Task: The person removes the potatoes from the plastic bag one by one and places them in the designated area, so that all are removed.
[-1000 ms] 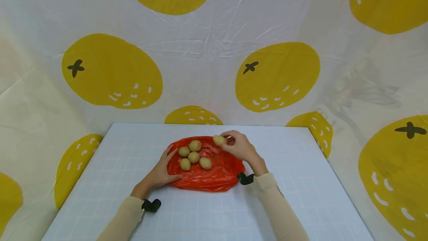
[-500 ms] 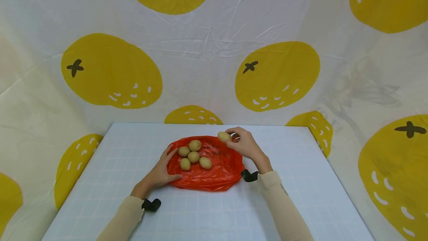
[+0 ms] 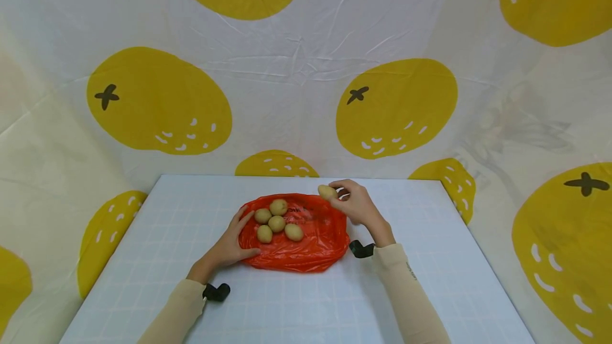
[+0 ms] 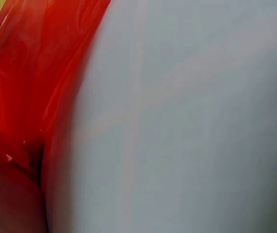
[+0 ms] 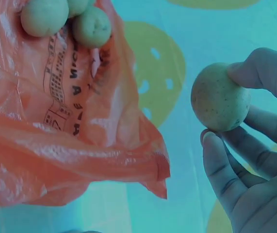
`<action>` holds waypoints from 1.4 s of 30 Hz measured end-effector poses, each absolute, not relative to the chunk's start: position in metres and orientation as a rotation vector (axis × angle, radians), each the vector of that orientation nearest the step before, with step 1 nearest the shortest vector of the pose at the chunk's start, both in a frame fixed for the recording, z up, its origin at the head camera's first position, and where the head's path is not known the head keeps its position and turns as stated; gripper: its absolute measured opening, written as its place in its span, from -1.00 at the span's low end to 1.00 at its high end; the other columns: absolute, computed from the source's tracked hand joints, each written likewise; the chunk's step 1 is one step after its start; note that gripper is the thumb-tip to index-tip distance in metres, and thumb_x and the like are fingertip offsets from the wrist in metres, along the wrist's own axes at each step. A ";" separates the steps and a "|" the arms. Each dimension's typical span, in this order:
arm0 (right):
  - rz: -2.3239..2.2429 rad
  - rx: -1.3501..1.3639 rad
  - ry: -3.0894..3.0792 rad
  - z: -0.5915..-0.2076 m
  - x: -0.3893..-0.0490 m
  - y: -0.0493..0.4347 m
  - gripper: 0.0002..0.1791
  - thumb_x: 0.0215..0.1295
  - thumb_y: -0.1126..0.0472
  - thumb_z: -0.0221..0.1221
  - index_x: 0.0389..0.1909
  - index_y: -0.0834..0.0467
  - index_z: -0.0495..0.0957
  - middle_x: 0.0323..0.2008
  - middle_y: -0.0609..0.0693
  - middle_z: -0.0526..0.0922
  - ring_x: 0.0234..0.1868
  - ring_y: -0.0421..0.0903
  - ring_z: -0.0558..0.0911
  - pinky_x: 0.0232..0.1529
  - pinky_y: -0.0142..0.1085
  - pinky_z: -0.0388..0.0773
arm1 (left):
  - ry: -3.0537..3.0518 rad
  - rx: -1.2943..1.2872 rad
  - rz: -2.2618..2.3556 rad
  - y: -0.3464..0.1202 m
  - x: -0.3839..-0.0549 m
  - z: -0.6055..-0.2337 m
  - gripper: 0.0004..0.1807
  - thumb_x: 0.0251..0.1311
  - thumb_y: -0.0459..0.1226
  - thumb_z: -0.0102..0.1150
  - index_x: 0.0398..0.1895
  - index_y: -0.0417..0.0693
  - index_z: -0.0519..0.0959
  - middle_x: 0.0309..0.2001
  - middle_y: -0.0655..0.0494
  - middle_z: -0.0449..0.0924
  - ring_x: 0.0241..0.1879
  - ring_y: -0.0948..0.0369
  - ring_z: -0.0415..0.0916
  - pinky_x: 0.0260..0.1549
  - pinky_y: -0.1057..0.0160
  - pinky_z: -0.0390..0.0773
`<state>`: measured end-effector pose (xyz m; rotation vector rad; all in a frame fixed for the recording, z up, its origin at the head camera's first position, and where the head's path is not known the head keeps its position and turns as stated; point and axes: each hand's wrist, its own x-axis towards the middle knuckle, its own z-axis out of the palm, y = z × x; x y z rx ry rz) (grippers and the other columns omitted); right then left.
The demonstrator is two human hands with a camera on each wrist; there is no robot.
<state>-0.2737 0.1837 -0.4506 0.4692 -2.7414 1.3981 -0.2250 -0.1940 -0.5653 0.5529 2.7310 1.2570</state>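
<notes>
Head view: right hand [image 3: 357, 203] pinches a potato [image 3: 326, 191] beside the bag [image 3: 301, 256]. Left hand [image 3: 232, 243], fingers spread, touches its left edge.

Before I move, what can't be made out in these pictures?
- Head: the print on the red bag, too small and creased.
- Head: part of the held potato, behind the right hand's fingers.
- Left wrist: most of the left hand, cut off by the left edge.
- Right wrist: some other potatoes, past the top edge.
</notes>
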 end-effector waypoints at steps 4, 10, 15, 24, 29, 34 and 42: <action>1.405 0.450 -2.732 -0.451 -0.273 0.190 -0.60 0.27 0.14 0.34 0.13 0.09 0.66 0.07 0.06 0.67 -0.07 0.04 0.70 -0.01 -0.08 0.71 | 2.745 0.576 1.255 -0.194 -0.225 -0.564 0.20 0.01 0.03 0.54 0.65 -0.10 0.05 0.66 -0.21 -0.26 0.59 -0.34 -0.15 0.36 -0.53 0.12; 1.398 0.413 -2.725 -0.450 -0.272 0.198 -0.56 0.30 0.11 0.33 0.17 0.12 0.63 0.11 0.08 0.66 -0.03 0.06 0.69 0.04 -0.05 0.70 | 2.765 0.590 1.245 -0.194 -0.225 -0.563 0.20 0.01 0.01 0.54 0.64 -0.14 0.05 0.65 -0.24 -0.26 0.58 -0.36 -0.14 0.36 -0.54 0.11; 1.423 0.352 -2.705 -0.450 -0.271 0.205 -0.56 0.31 0.11 0.33 0.19 0.12 0.62 0.13 0.09 0.66 -0.01 0.08 0.69 0.04 -0.05 0.70 | 2.753 0.579 1.250 -0.194 -0.225 -0.563 0.20 0.02 0.02 0.53 0.64 -0.12 0.05 0.66 -0.21 -0.27 0.58 -0.34 -0.14 0.35 -0.54 0.13; 1.466 0.296 -2.600 -0.458 -0.271 0.217 -0.57 0.30 0.11 0.38 0.14 0.17 0.64 0.13 0.12 0.66 0.02 0.10 0.68 0.06 -0.09 0.68 | 2.737 0.543 1.253 -0.193 -0.223 -0.564 0.21 0.01 0.04 0.53 0.65 -0.11 0.04 0.67 -0.16 -0.28 0.59 -0.31 -0.14 0.36 -0.53 0.13; 1.493 0.250 -2.550 -0.463 -0.270 0.223 -0.56 0.28 0.14 0.40 0.14 0.19 0.64 0.12 0.13 0.66 0.03 0.12 0.67 -0.03 -0.35 0.64 | 2.729 0.540 1.263 -0.193 -0.223 -0.565 0.21 0.01 0.04 0.53 0.65 -0.11 0.04 0.67 -0.14 -0.28 0.60 -0.30 -0.15 0.37 -0.52 0.12; 1.494 0.196 -2.533 -0.467 -0.267 0.229 -0.55 0.28 0.16 0.38 0.16 0.21 0.63 0.15 0.15 0.65 0.03 0.12 0.67 -0.03 -0.40 0.63 | 2.740 0.528 1.235 -0.193 -0.224 -0.566 0.22 0.01 0.07 0.53 0.65 -0.10 0.04 0.67 -0.16 -0.29 0.59 -0.31 -0.14 0.35 -0.53 0.14; 1.474 0.115 -2.530 -0.478 -0.263 0.241 -0.54 0.31 0.15 0.37 0.19 0.22 0.62 0.17 0.17 0.64 0.06 0.13 0.66 0.01 -0.41 0.60 | 2.730 0.526 1.264 -0.192 -0.223 -0.565 0.22 0.00 0.05 0.53 0.65 -0.12 0.05 0.67 -0.14 -0.27 0.59 -0.29 -0.13 0.37 -0.51 0.15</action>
